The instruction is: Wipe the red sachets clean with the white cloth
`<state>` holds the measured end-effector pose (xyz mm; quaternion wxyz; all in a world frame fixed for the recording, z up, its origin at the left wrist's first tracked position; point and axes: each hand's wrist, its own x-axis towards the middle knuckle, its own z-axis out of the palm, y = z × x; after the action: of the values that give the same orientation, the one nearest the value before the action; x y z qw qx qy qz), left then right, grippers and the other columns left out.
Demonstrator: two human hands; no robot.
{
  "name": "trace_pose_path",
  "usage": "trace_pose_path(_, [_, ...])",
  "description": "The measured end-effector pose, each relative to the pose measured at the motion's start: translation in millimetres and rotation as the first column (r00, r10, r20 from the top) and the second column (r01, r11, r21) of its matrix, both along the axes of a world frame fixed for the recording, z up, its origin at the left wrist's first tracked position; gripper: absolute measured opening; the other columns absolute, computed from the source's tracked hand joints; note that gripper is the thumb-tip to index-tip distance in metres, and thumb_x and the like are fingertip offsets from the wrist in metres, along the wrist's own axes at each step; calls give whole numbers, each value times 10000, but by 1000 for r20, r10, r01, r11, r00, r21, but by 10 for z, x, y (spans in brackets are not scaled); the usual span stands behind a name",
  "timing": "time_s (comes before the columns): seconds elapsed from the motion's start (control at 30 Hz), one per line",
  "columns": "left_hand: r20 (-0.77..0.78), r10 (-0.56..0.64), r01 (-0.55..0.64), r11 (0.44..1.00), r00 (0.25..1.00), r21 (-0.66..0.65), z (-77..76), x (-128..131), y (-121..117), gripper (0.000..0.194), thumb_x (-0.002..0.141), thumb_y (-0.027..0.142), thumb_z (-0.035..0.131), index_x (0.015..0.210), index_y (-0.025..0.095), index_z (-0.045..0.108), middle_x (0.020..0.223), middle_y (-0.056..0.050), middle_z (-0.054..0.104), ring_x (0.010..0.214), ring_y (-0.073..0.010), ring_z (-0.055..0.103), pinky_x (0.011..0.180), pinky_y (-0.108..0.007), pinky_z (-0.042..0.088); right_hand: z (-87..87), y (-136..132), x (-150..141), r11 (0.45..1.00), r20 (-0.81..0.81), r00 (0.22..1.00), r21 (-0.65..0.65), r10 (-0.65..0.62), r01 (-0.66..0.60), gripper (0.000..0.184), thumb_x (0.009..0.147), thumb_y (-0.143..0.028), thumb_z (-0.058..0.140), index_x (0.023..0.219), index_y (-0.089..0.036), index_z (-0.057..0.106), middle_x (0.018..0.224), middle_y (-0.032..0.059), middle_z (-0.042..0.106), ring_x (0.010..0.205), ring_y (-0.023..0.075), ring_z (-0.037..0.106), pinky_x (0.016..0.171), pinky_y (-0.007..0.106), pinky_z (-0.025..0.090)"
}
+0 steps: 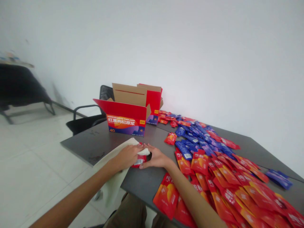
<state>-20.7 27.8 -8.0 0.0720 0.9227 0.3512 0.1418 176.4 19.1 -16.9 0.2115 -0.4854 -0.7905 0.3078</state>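
My left hand (128, 156) lies on a cream cloth (111, 171), pressing it against a red sachet with a barcode (139, 161). The cloth covers the upper part of the sachet. My right hand (155, 157) is spread around the sachet from the other side, fingers at its top edge and thumb near its lower edge. To the right of this hand, many red sachets (225, 180) lie overlapping, with blue sachets (197, 139) beyond them. A lone red sachet (170, 138) lies just ahead of my right hand.
An open red-printed cardboard carton (127, 118) stands at the far end of the dark grey table (95, 142). Black chairs stand behind the table and further left. The table's near edge runs just past my forearms, above a pale tiled floor (30, 177).
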Motion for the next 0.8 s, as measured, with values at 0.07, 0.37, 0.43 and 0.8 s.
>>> trace_pose_path(0.07, [38, -92, 92, 996, 995, -12, -27, -10, -121, 545, 789, 24, 400, 1304, 136, 538, 1371, -121, 540, 1278, -219, 490, 1108, -378, 333, -3, 4, -2, 1000, 15, 1000, 9, 0, 0, 1156, 434, -560, 838, 1431, -192, 382, 1524, 136, 327, 1429, 317, 265, 1184, 468, 179])
trace_pose_path(0.37, [25, 18, -18, 999, 1000, -28, -21, -30, 68, 563, 764, 3, 401, 1293, 121, 551, 1351, -133, 554, 1226, -252, 538, 1079, -400, 362, -23, 16, 4, 1000, 26, 1000, 25, 6, -6, 1158, 452, -627, 802, 1439, -207, 365, 1528, 139, 319, 1432, 315, 259, 1179, 485, 176])
trace_pose_path(0.43, [17, 3, -3, 999, 1000, -35, -3, -26, 48, 569, 765, 4, 399, 1303, 124, 541, 1364, -125, 543, 1249, -240, 519, 1088, -391, 351, -26, 18, 5, 1000, 22, 1000, 22, 12, -13, 1139, 462, -609, 808, 1435, -208, 372, 1526, 136, 323, 1433, 310, 259, 1178, 484, 176])
trace_pose_path(0.8, [38, 34, -32, 998, 999, -61, 78, -46, 63, 538, 785, 20, 375, 1266, 152, 576, 1304, -96, 603, 1170, -220, 581, 1059, -355, 386, 10, -6, 2, 999, -2, 1000, 28, 20, -20, 1061, 462, -575, 825, 1391, -232, 446, 1511, 109, 366, 1429, 306, 271, 1182, 466, 174])
